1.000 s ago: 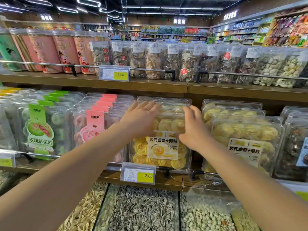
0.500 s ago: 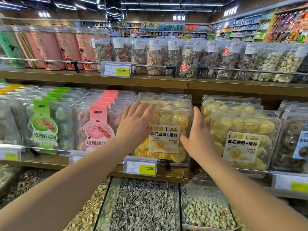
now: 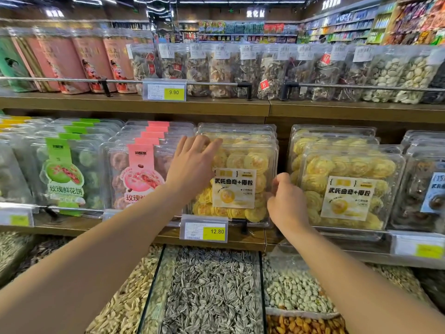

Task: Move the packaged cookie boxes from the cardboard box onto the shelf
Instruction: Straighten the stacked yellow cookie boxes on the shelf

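A shop aisle: the wooden shelf (image 3: 216,237) crosses mid-frame, seed bins (image 3: 212,292) below. The front cookie box (image 3: 243,179) stands at centre; the left hand (image 3: 192,169) lies flat on it, the right hand (image 3: 286,203) curls at its edge.

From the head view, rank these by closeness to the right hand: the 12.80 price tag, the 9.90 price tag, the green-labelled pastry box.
From the right hand:
1. 12.80 price tag, just lower left on the same shelf edge.
2. 9.90 price tag, up left on the shelf above.
3. Green-labelled pastry box, far left on the same shelf.
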`<control>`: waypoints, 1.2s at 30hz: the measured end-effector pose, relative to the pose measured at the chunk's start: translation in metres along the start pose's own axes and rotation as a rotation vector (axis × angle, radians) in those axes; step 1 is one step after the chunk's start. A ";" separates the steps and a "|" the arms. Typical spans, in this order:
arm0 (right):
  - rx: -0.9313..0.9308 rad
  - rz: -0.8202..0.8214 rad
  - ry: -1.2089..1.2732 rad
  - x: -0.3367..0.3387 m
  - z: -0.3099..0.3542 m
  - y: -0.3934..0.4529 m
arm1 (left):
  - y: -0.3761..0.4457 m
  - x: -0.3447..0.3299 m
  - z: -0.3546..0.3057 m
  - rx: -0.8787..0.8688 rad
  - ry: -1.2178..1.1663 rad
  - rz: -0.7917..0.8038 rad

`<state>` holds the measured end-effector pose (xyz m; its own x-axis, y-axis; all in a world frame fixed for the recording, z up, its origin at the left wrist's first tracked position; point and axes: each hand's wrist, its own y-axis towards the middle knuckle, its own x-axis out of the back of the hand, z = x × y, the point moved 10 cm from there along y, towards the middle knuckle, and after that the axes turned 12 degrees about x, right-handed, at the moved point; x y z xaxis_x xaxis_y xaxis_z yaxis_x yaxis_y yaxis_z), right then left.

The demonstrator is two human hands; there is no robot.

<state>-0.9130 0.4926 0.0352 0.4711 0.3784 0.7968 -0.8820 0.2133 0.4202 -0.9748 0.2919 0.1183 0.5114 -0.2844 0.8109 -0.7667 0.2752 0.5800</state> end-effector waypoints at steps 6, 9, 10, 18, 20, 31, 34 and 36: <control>0.066 -0.026 0.006 -0.005 0.000 -0.002 | -0.001 0.003 0.001 -0.005 -0.034 -0.045; 0.088 -0.028 0.002 -0.003 0.001 -0.001 | -0.004 -0.001 0.001 -0.013 -0.015 -0.042; 0.094 -0.027 -0.001 -0.003 0.003 -0.001 | -0.003 -0.003 0.001 -0.012 -0.010 -0.027; 0.062 0.037 0.037 0.009 0.012 0.006 | 0.000 -0.010 -0.009 0.045 0.024 0.105; 0.120 -0.051 0.090 0.026 0.026 0.008 | 0.003 -0.008 -0.015 0.035 0.022 0.112; 0.171 0.146 0.092 0.040 0.047 0.062 | 0.042 -0.024 -0.005 0.032 0.088 0.445; 0.166 0.139 0.108 0.041 0.047 0.062 | 0.037 -0.022 -0.004 0.032 0.095 0.411; 0.168 0.125 0.119 0.043 0.047 0.062 | 0.036 -0.022 -0.005 0.033 0.090 0.404</control>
<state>-0.9481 0.4797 0.1162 0.3475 0.4978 0.7946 -0.9182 0.0087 0.3961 -1.0117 0.3122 0.1221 0.1973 -0.0773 0.9773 -0.9242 0.3179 0.2118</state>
